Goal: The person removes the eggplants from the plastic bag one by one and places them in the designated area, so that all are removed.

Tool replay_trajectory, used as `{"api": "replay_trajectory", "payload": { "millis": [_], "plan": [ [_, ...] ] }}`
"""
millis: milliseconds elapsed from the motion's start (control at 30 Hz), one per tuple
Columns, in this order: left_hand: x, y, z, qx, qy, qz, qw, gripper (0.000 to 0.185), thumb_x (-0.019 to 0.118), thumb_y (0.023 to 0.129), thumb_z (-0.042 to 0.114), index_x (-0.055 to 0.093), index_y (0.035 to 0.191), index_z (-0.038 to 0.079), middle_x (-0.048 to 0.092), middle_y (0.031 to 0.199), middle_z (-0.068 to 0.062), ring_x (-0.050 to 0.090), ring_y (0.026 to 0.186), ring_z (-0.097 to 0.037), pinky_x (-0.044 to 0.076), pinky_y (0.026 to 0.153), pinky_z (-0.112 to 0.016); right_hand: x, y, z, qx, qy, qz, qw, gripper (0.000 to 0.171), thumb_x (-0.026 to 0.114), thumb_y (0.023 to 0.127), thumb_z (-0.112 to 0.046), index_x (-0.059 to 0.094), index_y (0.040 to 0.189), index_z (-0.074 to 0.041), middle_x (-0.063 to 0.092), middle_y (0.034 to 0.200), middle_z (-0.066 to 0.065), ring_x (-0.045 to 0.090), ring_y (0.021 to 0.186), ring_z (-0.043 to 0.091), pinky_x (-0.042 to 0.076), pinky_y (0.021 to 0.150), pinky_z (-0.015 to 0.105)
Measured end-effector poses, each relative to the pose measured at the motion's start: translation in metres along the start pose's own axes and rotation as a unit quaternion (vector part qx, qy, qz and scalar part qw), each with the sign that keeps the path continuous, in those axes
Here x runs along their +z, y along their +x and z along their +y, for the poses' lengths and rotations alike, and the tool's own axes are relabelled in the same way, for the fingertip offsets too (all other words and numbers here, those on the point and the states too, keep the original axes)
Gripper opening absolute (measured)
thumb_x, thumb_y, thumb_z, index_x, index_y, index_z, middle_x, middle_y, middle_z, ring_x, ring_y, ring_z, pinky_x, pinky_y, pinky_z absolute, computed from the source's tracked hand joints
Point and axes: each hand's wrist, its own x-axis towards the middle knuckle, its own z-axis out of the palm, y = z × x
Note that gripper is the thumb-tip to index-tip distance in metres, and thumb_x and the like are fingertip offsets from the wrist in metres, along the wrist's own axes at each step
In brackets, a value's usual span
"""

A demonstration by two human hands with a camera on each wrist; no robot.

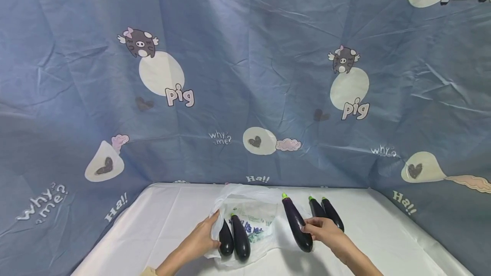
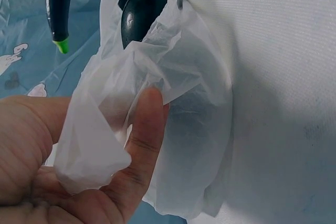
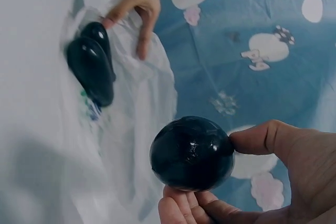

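Note:
My left hand [image 1: 201,237] grips the left edge of a thin white plastic bag [image 1: 255,208]. In the left wrist view, the bag's crumpled film [image 2: 194,145] passes between the thumb and fingers. Two dark eggplants lie side by side in the open bag, a left one [image 1: 226,241] and a right one [image 1: 241,238]. My right hand [image 1: 326,232] holds another eggplant [image 1: 292,216] above the bag's right side, its green stem pointing away. In the right wrist view, the thumb and fingers pinch its round end [image 3: 191,153].
Two more eggplants, one partly behind my right hand [image 1: 317,208] and one further right [image 1: 333,215], lie on the white-covered table [image 1: 383,229]. A blue patterned cloth [image 1: 245,88] hangs behind the table.

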Motion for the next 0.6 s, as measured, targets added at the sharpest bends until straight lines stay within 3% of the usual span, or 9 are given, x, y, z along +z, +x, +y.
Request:
{"api": "replay_trajectory", "payload": {
  "millis": [333, 600],
  "plan": [
    [0.001, 0.000, -0.001, -0.011, 0.001, -0.005, 0.9999, 0.091, 0.073, 0.056, 0.002, 0.032, 0.136, -0.008, 0.034, 0.137, -0.030, 0.033, 0.125, -0.044, 0.029, 0.101, -0.054, -0.028, 0.010, 0.006, 0.037, 0.013, 0.041, 0.998, 0.053, 0.063, 0.080, -0.027, 0.052, 0.116, 0.009, 0.062, 0.105, 0.011, 0.061, 0.089, 0.019, 0.046, 0.085, 0.045],
    [0.000, 0.000, -0.001, 0.001, 0.003, -0.001, 1.0000, 0.091, 0.072, 0.055, 0.002, 0.031, 0.136, -0.009, 0.034, 0.137, -0.031, 0.033, 0.125, -0.044, 0.028, 0.101, -0.053, -0.048, 0.017, 0.013, 0.037, 0.026, 0.056, 0.997, 0.056, 0.061, 0.081, -0.025, 0.047, 0.119, 0.013, 0.063, 0.094, 0.011, 0.061, 0.081, 0.016, 0.050, 0.074, 0.031]
  ]
}}
